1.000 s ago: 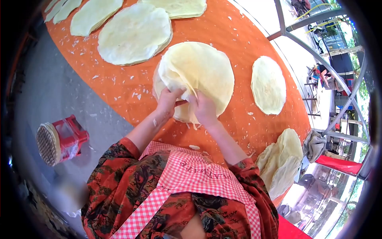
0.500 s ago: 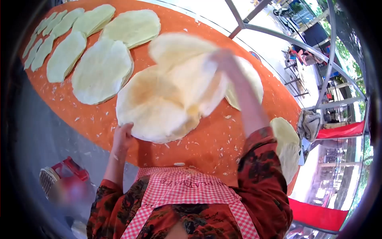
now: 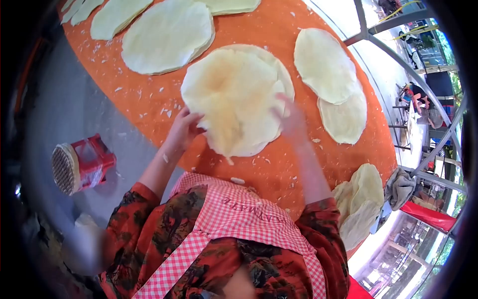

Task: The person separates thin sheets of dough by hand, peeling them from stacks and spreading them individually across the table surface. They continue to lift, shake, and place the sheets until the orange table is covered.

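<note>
A stack of round, thin flatbreads (image 3: 239,94) with light brown patches lies in front of me on the orange table. Its top sheet sits a little off the paler one below, whose edge shows at the right and top. My left hand (image 3: 185,130) is at the stack's lower left edge, its fingers apart and touching the rim. Over the right edge is my right hand (image 3: 291,119), smeared by motion, so its grip does not show.
More flatbread stacks (image 3: 167,37) lie at the upper left. Two overlapping sheets (image 3: 326,65) are on the right, and a folded pile (image 3: 361,202) is at the lower right. A grey cloth (image 3: 400,188) hangs at the table edge. A red stool (image 3: 94,162) stands on the floor.
The sheet that my right hand was holding up and out at the upper right now lies flat on the stack. My right hand has come down and closer. The view has shifted.
</note>
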`<action>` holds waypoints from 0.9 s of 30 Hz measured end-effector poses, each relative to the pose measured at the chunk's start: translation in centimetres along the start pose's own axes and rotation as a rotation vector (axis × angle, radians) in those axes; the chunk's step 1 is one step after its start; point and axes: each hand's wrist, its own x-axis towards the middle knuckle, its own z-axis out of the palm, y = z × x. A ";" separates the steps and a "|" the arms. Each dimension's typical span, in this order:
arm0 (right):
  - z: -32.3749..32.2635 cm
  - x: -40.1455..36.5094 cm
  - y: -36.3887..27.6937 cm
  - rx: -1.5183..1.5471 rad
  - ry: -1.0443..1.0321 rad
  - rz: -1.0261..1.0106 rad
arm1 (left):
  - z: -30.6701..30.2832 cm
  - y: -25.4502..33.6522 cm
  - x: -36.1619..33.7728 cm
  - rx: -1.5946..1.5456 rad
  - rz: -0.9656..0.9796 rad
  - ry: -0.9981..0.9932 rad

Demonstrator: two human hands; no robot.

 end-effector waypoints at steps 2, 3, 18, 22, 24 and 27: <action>6.2 -2.8 -4.7 0.000 -0.115 -0.307 | 0.4 0.0 0.3 0.017 -0.007 -0.044; 7.8 -3.8 -7.1 -0.021 -0.120 -0.309 | 0.6 -0.2 0.5 0.001 0.005 -0.068; -14.1 -6.5 -4.4 0.810 0.540 0.214 | -7.1 -0.3 2.0 0.138 0.288 0.090; -15.5 -15.2 5.1 0.726 0.690 0.301 | -8.8 -1.1 1.7 0.189 0.268 0.153; -12.8 -19.2 9.5 0.631 0.849 0.500 | -9.9 -1.8 1.8 0.218 0.246 0.171; -8.0 -24.1 14.5 0.180 0.868 0.854 | -10.0 -2.3 1.1 0.262 0.217 0.158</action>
